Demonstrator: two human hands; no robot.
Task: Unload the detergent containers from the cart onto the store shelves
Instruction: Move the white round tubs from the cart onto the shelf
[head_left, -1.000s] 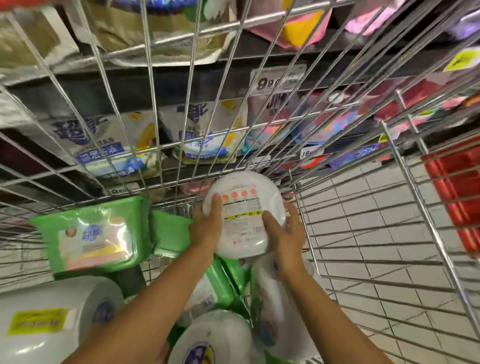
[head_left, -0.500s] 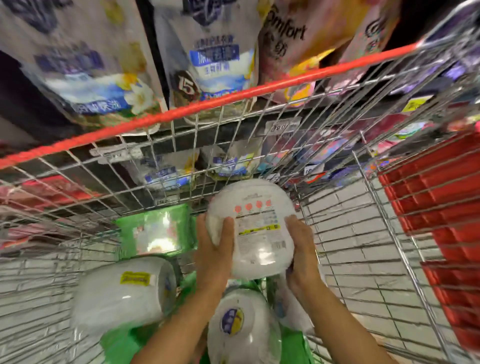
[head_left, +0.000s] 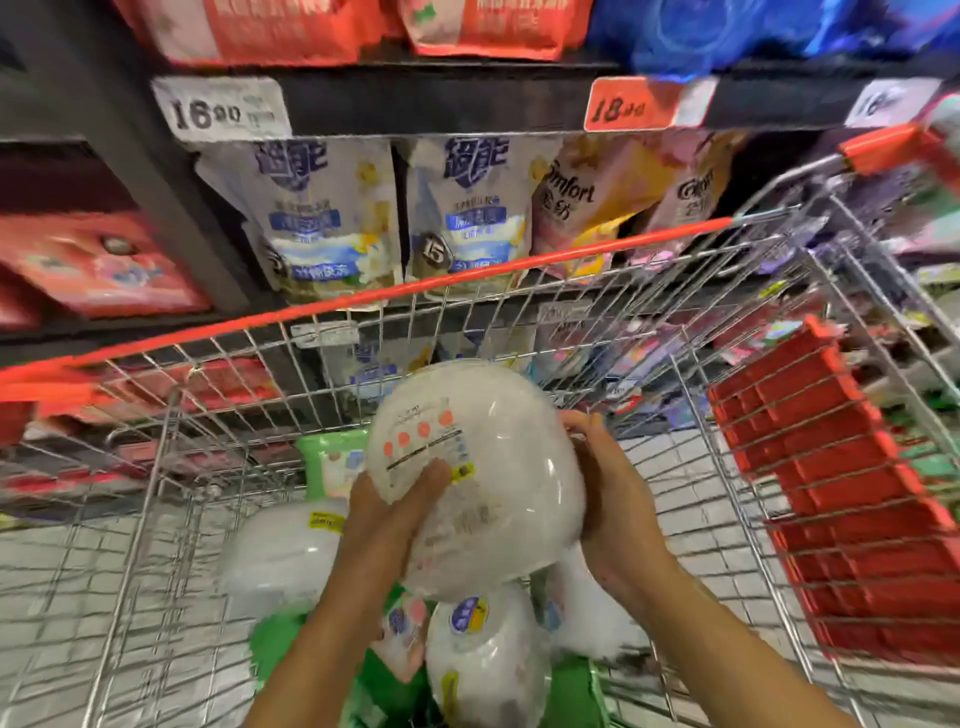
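Observation:
I hold a round white detergent container (head_left: 498, 467) with orange dots and a printed label above the wire cart (head_left: 156, 467). My left hand (head_left: 389, 514) grips its near left side, thumb across the label. My right hand (head_left: 608, 499) clasps its right side, fingers curled over the rim. Beneath it in the cart lie more white containers (head_left: 283, 551) (head_left: 483, 660) and green detergent boxes (head_left: 332, 457). The store shelf (head_left: 441, 98) with price tags runs across the top.
Detergent refill pouches (head_left: 322, 223) (head_left: 472, 218) and Comfort pouches (head_left: 582, 202) hang under the shelf just beyond the cart's red rim (head_left: 467, 273). Red packs (head_left: 98, 265) sit at left. A red plastic flap (head_left: 841, 488) is on the cart's right side. Tiled floor shows through the wire.
Both hands have lifted the white container up out of the cart's pile and tilted it. The view has risen, bringing the shelf and price tags into sight.

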